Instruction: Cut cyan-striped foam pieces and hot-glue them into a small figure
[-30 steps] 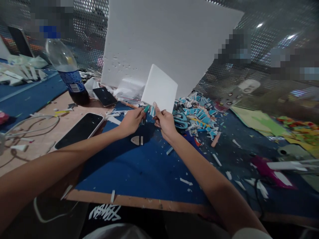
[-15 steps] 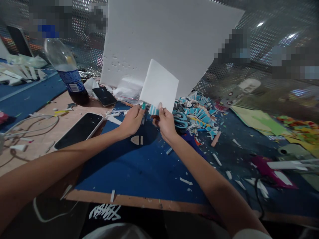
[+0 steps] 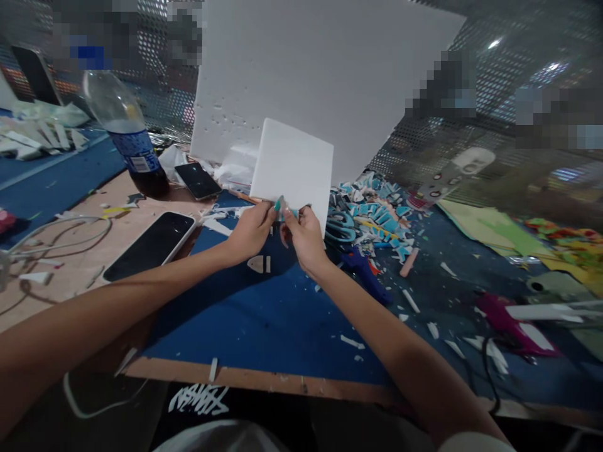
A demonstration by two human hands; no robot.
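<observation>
Both hands meet at the lower edge of a small white foam board (image 3: 294, 163), held upright above the blue mat (image 3: 245, 320). My right hand (image 3: 308, 242) is closed on the board's lower part, with the thumb pointing left. My left hand (image 3: 252, 232) is closed at the lower left edge, its thumb touching near the right fingertips. A bit of blue-and-white striped piece (image 3: 293, 213) shows between the hands; the fingers mostly hide it. Below them on the mat lies a small pale arch-shaped cutout (image 3: 255, 264) beside a thin strip.
A large white foam sheet (image 3: 301, 69) stands behind. Striped scraps (image 3: 377, 213), blue-handled scissors (image 3: 342, 226) and a blue tool (image 3: 370, 276) lie right. Leftward are a phone (image 3: 151, 245), another phone (image 3: 198, 181), cables and a bottle (image 3: 132, 141). A magenta tool (image 3: 513, 326) lies far right.
The small board has shifted slightly left and turned more upright. My hands have come together, the right moving left, so the striped piece is more covered.
</observation>
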